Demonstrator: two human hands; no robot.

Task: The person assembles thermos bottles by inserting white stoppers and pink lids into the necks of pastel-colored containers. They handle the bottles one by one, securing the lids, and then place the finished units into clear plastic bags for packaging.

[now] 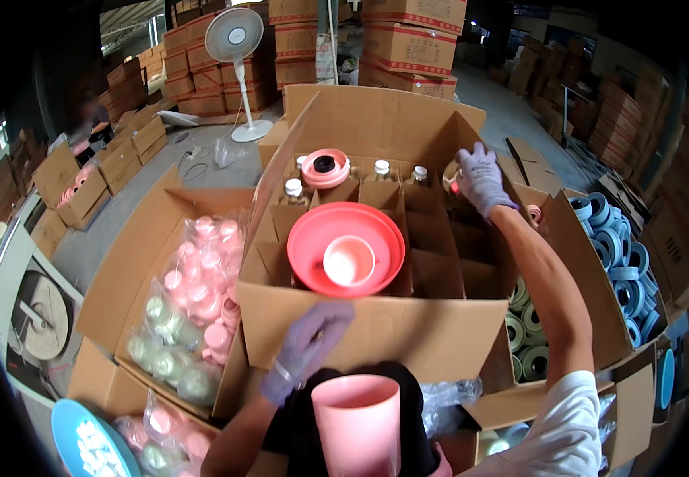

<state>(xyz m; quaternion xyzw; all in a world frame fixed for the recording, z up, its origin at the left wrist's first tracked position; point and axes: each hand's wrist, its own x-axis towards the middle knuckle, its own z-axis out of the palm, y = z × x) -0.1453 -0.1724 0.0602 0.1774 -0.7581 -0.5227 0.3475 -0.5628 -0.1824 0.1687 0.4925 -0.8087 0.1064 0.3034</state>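
My right hand (481,179), in a pale purple glove, reaches into the far right corner of a divided cardboard box (376,334). Its fingers are bent round something glassy with a reddish spot, mostly hidden. My left hand (308,350), gloved alike, hovers by the box's near wall with fingers loosely bent and apart, nothing visible in them. A red-pink dish (300,254) rests over the dividers with a pale pink cup (351,261) in it. Behind it sits a pink ring-shaped part (326,168) with a black centre. White-capped bottles (294,191) stand in the far compartments.
A pink bucket (356,421) stands between my legs. At left, a carton (133,278) holds bagged pink and green cups; a blue basin (66,421) holds white caps. Right are green rings (533,362) and blue rings (630,262). A fan (237,71) and stacked cartons stand behind.
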